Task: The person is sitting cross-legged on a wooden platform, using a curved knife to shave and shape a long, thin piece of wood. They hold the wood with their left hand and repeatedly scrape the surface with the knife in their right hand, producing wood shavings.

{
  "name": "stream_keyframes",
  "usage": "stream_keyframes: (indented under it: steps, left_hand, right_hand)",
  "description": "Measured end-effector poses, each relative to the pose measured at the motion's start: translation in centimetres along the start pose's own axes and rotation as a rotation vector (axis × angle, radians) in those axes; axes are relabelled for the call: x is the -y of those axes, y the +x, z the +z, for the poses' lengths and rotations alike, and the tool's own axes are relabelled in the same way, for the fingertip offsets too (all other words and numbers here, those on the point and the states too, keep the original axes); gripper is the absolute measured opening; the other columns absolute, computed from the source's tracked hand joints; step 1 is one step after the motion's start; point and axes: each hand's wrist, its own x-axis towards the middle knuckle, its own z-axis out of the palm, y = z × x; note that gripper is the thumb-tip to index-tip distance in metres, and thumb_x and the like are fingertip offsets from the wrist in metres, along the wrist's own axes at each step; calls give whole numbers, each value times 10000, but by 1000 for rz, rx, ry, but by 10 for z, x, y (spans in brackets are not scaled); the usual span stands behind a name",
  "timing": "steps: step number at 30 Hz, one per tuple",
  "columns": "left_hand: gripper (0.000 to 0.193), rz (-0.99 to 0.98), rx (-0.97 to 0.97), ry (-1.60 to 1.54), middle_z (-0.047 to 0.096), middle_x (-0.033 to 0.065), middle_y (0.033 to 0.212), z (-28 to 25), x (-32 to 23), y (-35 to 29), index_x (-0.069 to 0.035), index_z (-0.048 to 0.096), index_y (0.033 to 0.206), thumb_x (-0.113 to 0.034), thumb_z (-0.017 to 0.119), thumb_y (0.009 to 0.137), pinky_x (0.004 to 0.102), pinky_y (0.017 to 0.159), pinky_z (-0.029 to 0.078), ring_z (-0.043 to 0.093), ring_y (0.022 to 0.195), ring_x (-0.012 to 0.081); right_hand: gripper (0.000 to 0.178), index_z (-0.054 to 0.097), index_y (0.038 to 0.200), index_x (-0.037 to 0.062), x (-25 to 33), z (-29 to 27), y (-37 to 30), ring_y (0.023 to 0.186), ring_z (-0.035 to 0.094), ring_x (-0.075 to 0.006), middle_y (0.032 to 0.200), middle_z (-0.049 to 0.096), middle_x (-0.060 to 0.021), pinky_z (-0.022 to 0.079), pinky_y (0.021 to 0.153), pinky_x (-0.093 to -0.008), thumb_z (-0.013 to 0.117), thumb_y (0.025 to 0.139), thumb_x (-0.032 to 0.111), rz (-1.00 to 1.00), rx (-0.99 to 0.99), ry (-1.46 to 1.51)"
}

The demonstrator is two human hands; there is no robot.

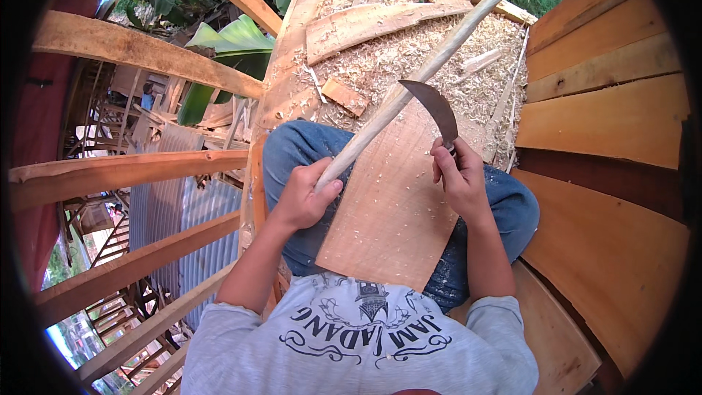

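Note:
My left hand [303,196] is wrapped round the near end of a long pale wooden stick [391,108], which slants away to the upper right. In my right hand [462,178] is a sickle [436,108] with a dark curved blade; its handle is mostly hidden in my fist. The blade points away from me and its tip lies at the edge of the stick, though I cannot tell whether they touch. Across my lap lies a flat wooden board [398,208] with a few shavings on it.
Wood shavings [380,66] cover the floor ahead, with a curved plank [373,25] and a small wood block [345,96] among them. Slanting wooden rails [131,173] stand at the left, with corrugated sheets [212,212] below. A plank wall [596,128] closes the right side.

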Motion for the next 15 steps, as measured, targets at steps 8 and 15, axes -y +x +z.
stream_keyframes:
  steps: [8, 15]
  left_hand:
    - [385, 26, -42, 46, 396, 159, 562, 5, 1, -3, 0, 473, 740, -337, 542, 915, 336, 489, 372, 414, 487, 253]
    - [340, 33, -118, 68, 444, 182, 543, 9, -3, -4, -6, 451, 720, -266, 582, 896, 347, 463, 386, 506, 471, 321]
  right_hand:
    - [345, 537, 693, -11, 15, 13, 0, 443, 470, -212, 515, 469, -118, 378, 460, -336, 643, 867, 268, -203, -60, -614]
    - [467, 527, 623, 10, 28, 24, 5, 473, 546, -323, 515, 503, -157, 405, 456, -385, 667, 823, 407, -218, -201, -885]
